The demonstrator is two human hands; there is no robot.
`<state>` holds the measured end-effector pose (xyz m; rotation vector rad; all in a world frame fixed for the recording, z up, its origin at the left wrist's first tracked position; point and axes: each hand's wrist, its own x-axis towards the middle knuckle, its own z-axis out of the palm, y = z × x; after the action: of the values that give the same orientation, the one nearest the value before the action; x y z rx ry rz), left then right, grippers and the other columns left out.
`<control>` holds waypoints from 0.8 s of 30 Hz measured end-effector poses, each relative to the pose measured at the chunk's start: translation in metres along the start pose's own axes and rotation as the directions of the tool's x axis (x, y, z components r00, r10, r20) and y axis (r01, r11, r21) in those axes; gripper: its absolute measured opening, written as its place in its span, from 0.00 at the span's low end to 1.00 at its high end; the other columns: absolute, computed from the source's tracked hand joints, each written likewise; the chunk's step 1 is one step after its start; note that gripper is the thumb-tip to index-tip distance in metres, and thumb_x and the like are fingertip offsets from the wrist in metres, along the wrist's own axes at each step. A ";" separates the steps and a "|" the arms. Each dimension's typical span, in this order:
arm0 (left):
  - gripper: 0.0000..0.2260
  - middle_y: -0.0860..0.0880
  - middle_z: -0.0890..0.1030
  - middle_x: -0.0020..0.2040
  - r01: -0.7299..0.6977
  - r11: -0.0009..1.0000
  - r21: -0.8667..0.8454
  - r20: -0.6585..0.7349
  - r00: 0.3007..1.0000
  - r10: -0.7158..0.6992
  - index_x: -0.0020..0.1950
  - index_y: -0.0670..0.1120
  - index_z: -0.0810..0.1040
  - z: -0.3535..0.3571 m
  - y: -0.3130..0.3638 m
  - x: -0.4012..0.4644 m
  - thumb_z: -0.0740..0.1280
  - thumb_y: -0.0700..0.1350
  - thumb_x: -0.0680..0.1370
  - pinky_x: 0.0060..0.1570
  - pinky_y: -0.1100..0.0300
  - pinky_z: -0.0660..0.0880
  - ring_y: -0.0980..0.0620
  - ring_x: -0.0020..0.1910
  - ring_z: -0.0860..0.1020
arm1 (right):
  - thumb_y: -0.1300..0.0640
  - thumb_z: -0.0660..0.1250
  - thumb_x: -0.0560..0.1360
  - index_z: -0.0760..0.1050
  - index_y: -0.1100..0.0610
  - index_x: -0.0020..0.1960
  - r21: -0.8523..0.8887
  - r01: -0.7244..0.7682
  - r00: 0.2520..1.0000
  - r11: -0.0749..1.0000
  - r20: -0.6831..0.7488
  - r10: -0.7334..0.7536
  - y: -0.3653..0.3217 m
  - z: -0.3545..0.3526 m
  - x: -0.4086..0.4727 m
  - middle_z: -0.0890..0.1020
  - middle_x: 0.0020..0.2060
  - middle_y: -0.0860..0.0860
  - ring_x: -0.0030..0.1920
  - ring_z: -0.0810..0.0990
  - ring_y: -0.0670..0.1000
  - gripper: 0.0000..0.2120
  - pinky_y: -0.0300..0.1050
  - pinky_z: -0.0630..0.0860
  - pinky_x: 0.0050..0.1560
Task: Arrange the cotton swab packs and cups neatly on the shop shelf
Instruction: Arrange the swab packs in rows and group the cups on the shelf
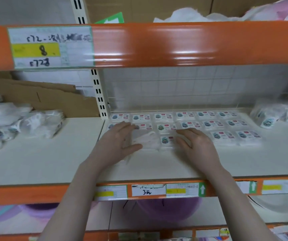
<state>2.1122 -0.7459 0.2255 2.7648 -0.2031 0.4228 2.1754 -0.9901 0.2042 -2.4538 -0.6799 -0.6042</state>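
My left hand (122,136) lies flat, fingers straight and together, touching a clear swab pack (146,140); my right hand (194,141) rests open beside it, fingers slightly spread. Labelled packs (185,122) sit in rows on the shelf (52,162).

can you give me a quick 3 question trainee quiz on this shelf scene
1. True or false: the packs lie flat in rows on the shelf.
2. Which hand is on the front pack? A) left hand B) right hand C) both
3. Fill in: the loose bags lie to the ___ of the rows.

Key: 1 true; 2 C; 3 left
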 end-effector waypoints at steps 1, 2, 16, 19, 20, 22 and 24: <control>0.38 0.45 0.71 0.69 0.029 1.000 0.009 -0.038 0.999 -0.028 0.69 0.44 0.71 -0.003 -0.006 -0.010 0.57 0.68 0.67 0.66 0.68 0.54 0.49 0.70 0.66 | 0.55 0.66 0.75 0.80 0.59 0.56 0.023 -0.007 1.000 1.000 0.026 0.006 -0.005 0.002 0.004 0.82 0.50 0.56 0.51 0.79 0.58 0.13 0.44 0.70 0.51; 0.36 0.43 0.73 0.67 0.049 0.998 0.027 -0.077 0.996 -0.046 0.66 0.42 0.74 -0.004 -0.013 -0.019 0.58 0.66 0.69 0.66 0.67 0.56 0.46 0.68 0.69 | 0.55 0.67 0.76 0.79 0.59 0.58 0.057 -0.002 0.998 0.998 0.057 -0.002 -0.010 0.003 0.008 0.81 0.53 0.55 0.54 0.78 0.57 0.13 0.42 0.67 0.53; 0.25 0.37 0.80 0.56 0.368 0.926 0.088 -0.230 0.912 -0.340 0.57 0.36 0.79 0.003 -0.050 -0.087 0.57 0.55 0.75 0.60 0.51 0.71 0.37 0.56 0.78 | 0.43 0.66 0.74 0.63 0.51 0.73 0.066 0.016 0.816 0.998 0.576 -0.051 -0.053 0.023 0.055 0.68 0.70 0.52 0.69 0.66 0.52 0.30 0.44 0.61 0.67; 0.25 0.38 0.79 0.57 0.415 0.909 0.029 -0.251 0.884 -0.395 0.58 0.36 0.78 0.005 -0.051 -0.086 0.57 0.54 0.74 0.60 0.46 0.71 0.38 0.58 0.77 | 0.45 0.70 0.71 0.64 0.53 0.72 0.045 -0.009 0.819 0.999 0.574 -0.019 -0.057 0.022 0.058 0.70 0.67 0.52 0.67 0.67 0.52 0.34 0.42 0.62 0.63; 0.25 0.38 0.79 0.58 0.433 0.901 0.011 -0.261 0.871 -0.416 0.59 0.36 0.78 0.006 -0.051 -0.086 0.59 0.54 0.74 0.61 0.46 0.70 0.38 0.59 0.76 | 0.45 0.72 0.69 0.64 0.54 0.72 0.025 -0.008 0.818 1.000 0.575 -0.008 -0.058 0.022 0.059 0.70 0.65 0.53 0.65 0.68 0.52 0.35 0.42 0.63 0.61; 0.22 0.38 0.78 0.60 0.459 0.888 -0.006 -0.283 0.851 -0.442 0.61 0.36 0.77 0.006 -0.051 -0.085 0.62 0.50 0.74 0.63 0.47 0.69 0.38 0.61 0.75 | 0.46 0.74 0.67 0.68 0.56 0.70 -0.009 0.014 0.818 1.000 0.575 -0.006 -0.062 0.022 0.061 0.71 0.59 0.55 0.60 0.69 0.53 0.35 0.42 0.65 0.55; 0.18 0.38 0.77 0.61 0.474 0.880 -0.010 -0.300 0.838 -0.455 0.62 0.36 0.76 0.007 -0.052 -0.085 0.66 0.45 0.76 0.64 0.48 0.67 0.39 0.63 0.73 | 0.48 0.76 0.65 0.73 0.56 0.63 0.002 0.028 0.823 1.000 0.568 -0.024 -0.064 0.023 0.062 0.72 0.52 0.53 0.52 0.70 0.51 0.29 0.42 0.66 0.48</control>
<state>2.0438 -0.6925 0.1772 2.6393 0.5575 0.7032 2.1929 -0.9085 0.2429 -2.6417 -0.9346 0.1481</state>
